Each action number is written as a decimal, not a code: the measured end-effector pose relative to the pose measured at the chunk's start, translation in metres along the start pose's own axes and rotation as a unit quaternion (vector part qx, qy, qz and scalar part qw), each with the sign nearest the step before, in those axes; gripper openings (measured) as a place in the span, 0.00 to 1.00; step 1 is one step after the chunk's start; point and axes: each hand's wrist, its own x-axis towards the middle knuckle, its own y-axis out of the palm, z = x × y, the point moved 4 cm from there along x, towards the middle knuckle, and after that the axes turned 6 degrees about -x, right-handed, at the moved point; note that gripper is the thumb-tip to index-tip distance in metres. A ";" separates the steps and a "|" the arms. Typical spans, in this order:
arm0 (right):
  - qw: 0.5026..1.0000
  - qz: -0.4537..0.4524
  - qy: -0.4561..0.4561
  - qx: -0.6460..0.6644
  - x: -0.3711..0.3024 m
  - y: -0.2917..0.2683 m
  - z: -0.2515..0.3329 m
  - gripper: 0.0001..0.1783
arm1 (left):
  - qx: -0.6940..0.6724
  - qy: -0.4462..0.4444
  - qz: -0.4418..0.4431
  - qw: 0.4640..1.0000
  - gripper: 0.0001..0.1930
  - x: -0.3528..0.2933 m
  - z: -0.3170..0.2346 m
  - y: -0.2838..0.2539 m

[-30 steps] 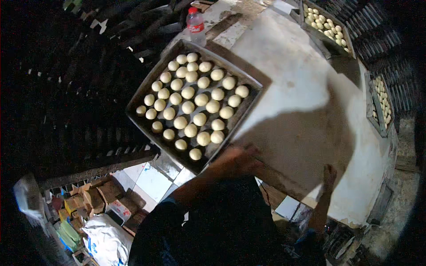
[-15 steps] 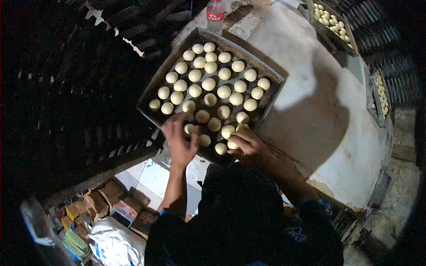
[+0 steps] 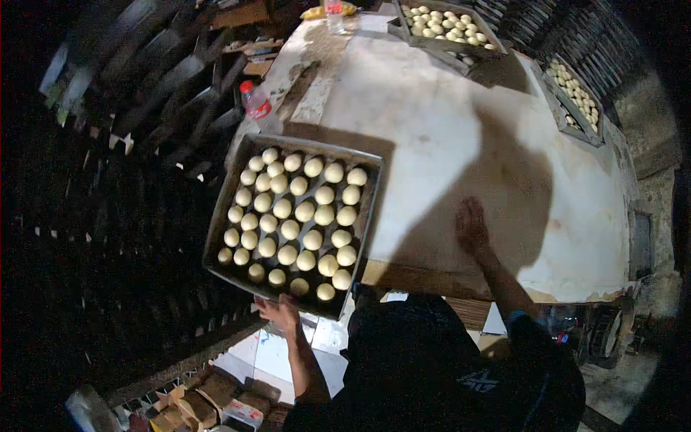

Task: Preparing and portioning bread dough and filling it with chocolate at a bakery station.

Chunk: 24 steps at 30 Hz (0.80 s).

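Observation:
A dark square metal tray [image 3: 371,216] holds rows of round, pale dough balls [image 3: 290,230], on the left end of the table. At its near rim is my left hand [image 3: 281,314], fingers stretched and apart; whether they touch the metal I cannot tell. My right hand [image 3: 471,227] is away from the tray, over the shadowed part of the white tabletop [image 3: 425,93]. Its fingers are extended and nothing shows in them.
A clear plastic bottle with a red cap [image 3: 255,102] stands behind the tray; another bottle [image 3: 334,16] is farther back. Trays of dough balls sit at the far edge [image 3: 446,29] and far right [image 3: 574,93]. Cardboard boxes [image 3: 198,407] lie low at left.
My right hand has left the dough balls and moved right over the tabletop. My left hand has drawn back from inside the tray to its near rim. The view has swung rightward.

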 end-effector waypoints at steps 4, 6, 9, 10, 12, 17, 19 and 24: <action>0.986 0.062 -0.058 0.141 -0.029 -0.032 -0.026 0.12 | -0.333 -0.219 0.016 0.917 0.39 -0.019 -0.027 -0.002; 0.969 0.083 -0.075 0.221 -0.033 -0.034 -0.058 0.09 | -0.416 -0.161 0.014 0.895 0.41 -0.054 -0.061 -0.003; 0.960 -0.051 0.028 0.273 -0.020 -0.051 -0.075 0.05 | -0.468 -0.114 0.012 0.876 0.40 -0.074 -0.107 -0.010; 0.948 -0.055 0.092 0.301 -0.018 -0.053 -0.075 0.05 | -0.445 -0.131 0.008 0.886 0.38 -0.080 -0.119 -0.017; 0.929 -0.057 0.165 0.327 -0.024 -0.058 -0.068 0.04 | -0.478 -0.175 0.046 0.860 0.28 -0.094 -0.211 -0.047; 0.862 -0.099 0.190 0.460 -0.029 -0.040 -0.090 0.07 | -0.468 -0.036 0.166 0.867 0.32 -0.108 -0.304 0.028; 0.877 -0.049 0.194 0.438 -0.038 -0.037 -0.103 0.07 | -0.617 -0.160 0.197 0.745 0.32 -0.096 -0.353 0.064; 0.852 0.007 0.224 0.473 -0.050 -0.076 -0.135 0.06 | -0.717 -0.222 0.178 0.637 0.27 -0.012 -0.404 0.169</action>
